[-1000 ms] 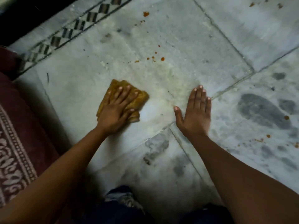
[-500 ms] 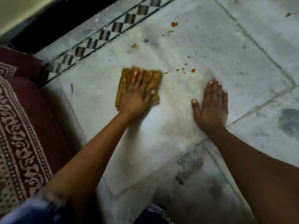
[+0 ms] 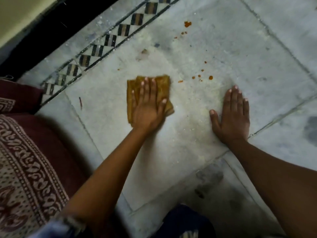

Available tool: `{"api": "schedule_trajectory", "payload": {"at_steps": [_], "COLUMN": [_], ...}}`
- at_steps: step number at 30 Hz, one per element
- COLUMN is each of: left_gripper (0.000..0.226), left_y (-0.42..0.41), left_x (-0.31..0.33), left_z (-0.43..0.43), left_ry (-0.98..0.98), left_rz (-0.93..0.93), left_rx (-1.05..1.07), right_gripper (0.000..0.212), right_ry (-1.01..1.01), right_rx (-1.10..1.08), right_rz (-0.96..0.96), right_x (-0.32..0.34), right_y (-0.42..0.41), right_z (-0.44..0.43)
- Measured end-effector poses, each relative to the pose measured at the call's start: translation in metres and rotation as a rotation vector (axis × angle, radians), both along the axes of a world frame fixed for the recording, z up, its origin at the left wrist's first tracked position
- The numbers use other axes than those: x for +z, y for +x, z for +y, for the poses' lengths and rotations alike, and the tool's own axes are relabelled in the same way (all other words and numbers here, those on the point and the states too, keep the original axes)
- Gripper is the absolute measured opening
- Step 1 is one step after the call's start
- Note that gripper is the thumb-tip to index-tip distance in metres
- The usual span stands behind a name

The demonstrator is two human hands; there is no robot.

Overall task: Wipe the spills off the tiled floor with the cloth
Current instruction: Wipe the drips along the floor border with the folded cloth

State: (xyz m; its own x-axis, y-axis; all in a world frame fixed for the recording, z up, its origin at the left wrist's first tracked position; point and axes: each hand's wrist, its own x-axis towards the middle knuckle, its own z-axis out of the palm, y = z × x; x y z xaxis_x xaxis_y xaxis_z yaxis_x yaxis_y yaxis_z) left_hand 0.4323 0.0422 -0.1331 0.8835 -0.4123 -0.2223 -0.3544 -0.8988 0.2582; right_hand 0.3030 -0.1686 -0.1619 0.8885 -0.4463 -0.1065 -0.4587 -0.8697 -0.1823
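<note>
So the cloth point(image 3: 163, 88) was shoved closer to the drops point(image 3: 210, 77) under flat left fingers point(image 3: 145, 88); right hand point(image 3: 231, 117) was laid open on the floor point(image 3: 188, 131).

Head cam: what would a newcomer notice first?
The left hand presses flat on a yellow-brown cloth mid-frame. Orange spots lie just beyond it to the right, unwiped, with a bigger blot farther up. The right hand rests flat on the floor.
</note>
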Motion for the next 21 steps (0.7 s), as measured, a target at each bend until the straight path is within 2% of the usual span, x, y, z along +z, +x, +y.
{"api": "schedule_trajectory", "payload": {"at_steps": [2, 4, 8, 10, 14, 16, 18, 21], "left_gripper": [0.07, 0.068, 0.063, 0.062, 0.066, 0.068, 0.065, 0.061], "left_y": [-0.003, 0.038, 0.117, 0.093, -0.006, 0.018, 0.068, 0.091], "left_x": [0.002, 0.0, -0.001, -0.004, 0.002, 0.001, 0.0, -0.003], "left_z": [0.034, 0.048, 0.016, 0.007, 0.026, 0.033, 0.029, 0.02], "left_ry": [0.075, 0.133, 0.091, 0.059, 0.088, 0.145, 0.182, 0.136], "left_rz": [-0.018, -0.053, -0.049, -0.045, -0.076, -0.103, -0.122, -0.085], "left_rx": [0.011, 0.092, 0.34, 0.345, 0.189, 0.172, 0.247, 0.365], "right_gripper": [0.078, 0.078, 0.077, 0.077, 0.077, 0.077, 0.077, 0.077], "right_ry": [-0.001, 0.007, 0.011, 0.011, 0.016, 0.009, 0.009, 0.009], "right_rx": [0.0, -0.001, 0.001, -0.001, -0.003, -0.001, -0.003, 0.001], "right_rz": [0.001, 0.002, -0.026, -0.028, -0.032, -0.039, -0.038, -0.034], "right_x": [0.001, 0.001, 0.001, 0.001, 0.002, 0.002, 0.002, 0.002], "right_y": [0.0, 0.0, 0.002, 0.002, 0.001, 0.001, 0.001, 0.0], "right_z": [0.0, 0.0, 0.001, 0.001, 0.002, 0.002, 0.002, 0.002]}}
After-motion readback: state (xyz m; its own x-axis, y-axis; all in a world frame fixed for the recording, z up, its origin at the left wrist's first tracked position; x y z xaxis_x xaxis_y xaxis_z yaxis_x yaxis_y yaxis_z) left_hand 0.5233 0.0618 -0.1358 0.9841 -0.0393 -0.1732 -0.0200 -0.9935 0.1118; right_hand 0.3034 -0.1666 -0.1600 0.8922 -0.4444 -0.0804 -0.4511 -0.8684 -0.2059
